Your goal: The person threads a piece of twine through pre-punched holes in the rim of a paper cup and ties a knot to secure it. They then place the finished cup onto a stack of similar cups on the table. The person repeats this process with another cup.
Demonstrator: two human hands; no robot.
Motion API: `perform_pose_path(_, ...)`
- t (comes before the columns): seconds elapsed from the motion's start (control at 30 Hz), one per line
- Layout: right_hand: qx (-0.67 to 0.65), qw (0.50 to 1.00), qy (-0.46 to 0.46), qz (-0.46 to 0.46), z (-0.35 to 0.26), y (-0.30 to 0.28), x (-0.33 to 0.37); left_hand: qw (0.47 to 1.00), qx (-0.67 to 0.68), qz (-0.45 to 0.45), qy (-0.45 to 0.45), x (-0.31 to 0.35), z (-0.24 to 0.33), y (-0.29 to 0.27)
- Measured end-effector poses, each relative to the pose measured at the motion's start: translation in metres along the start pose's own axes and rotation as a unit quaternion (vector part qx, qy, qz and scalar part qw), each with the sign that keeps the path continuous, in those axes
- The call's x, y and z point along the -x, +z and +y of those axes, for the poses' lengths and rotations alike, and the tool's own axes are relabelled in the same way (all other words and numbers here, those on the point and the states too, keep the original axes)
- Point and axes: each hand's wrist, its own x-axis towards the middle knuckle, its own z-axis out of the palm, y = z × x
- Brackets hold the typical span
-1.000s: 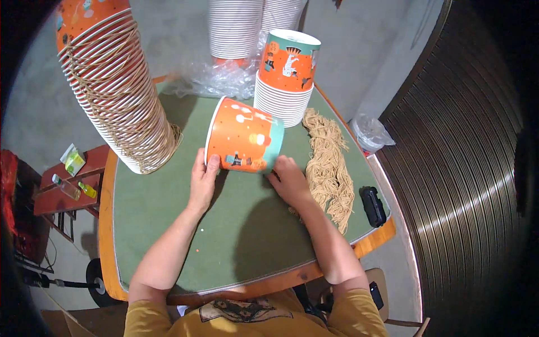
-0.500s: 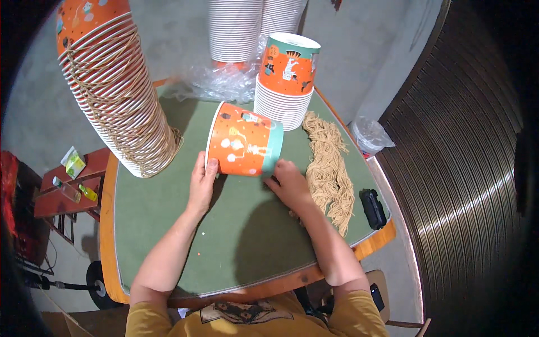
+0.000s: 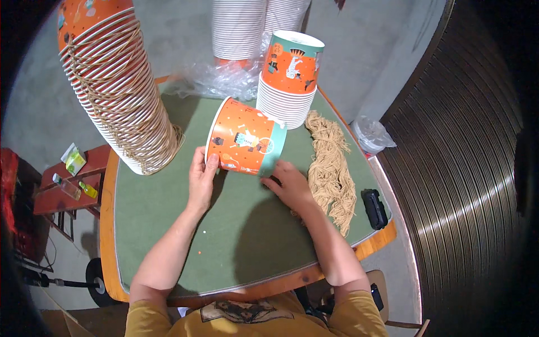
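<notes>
An orange paper bucket [image 3: 238, 132] with cartoon figures and a teal band lies on its side above the green cloth, its white rim to the left. My left hand [image 3: 201, 181] grips it by the rim end, thumb on the outer wall. Fingers of my right hand [image 3: 292, 185] are curled against the teal base end, partly hidden beneath it. Just right of that hand lies a bundle of tan string [image 3: 331, 174]. Behind the bucket stands a stack of similar buckets [image 3: 289, 78], upside down. A taller, leaning stack of buckets [image 3: 115, 90] at the left has string looped around its rims.
Crumpled clear plastic [image 3: 224, 83] and wrapped bucket stacks [image 3: 238, 28] are at the back. A black case [image 3: 374, 209] sits at the wooden table's [image 3: 382, 240] right edge. Left of the table, a red stool [image 3: 48, 195] bears bottles. A ribbed metal shutter [image 3: 466, 185] rises at the right.
The bucket has rolled about its long axis between my hands, its upper printed side coming toward me. My hands have stayed in nearly the same place.
</notes>
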Motion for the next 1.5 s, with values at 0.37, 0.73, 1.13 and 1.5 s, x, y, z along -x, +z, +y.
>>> perform_pose_path(0.37, -0.158, 0.980, 0.108, 0.055, -0.023, -0.017, -0.002, 1.000, -0.017, -0.011, 0.006, 0.003, 0.010, 0.007)
perform_pose_path(0.73, -0.213, 0.966, 0.136, 0.047, -0.028, -0.017, -0.002, 0.998, -0.044, -0.010, 0.031, 0.000, 0.000, -0.005)
perform_pose_path(1.13, -0.132, 0.988, 0.085, -0.002, -0.029, -0.017, -0.001, 1.000, -0.017, 0.009, 0.024, -0.002, 0.001, -0.005)
perform_pose_path(1.5, 0.016, 0.998, -0.048, 0.026, -0.001, 0.005, 0.004, 0.999, -0.031, 0.011, 0.025, -0.001, 0.013, 0.001)
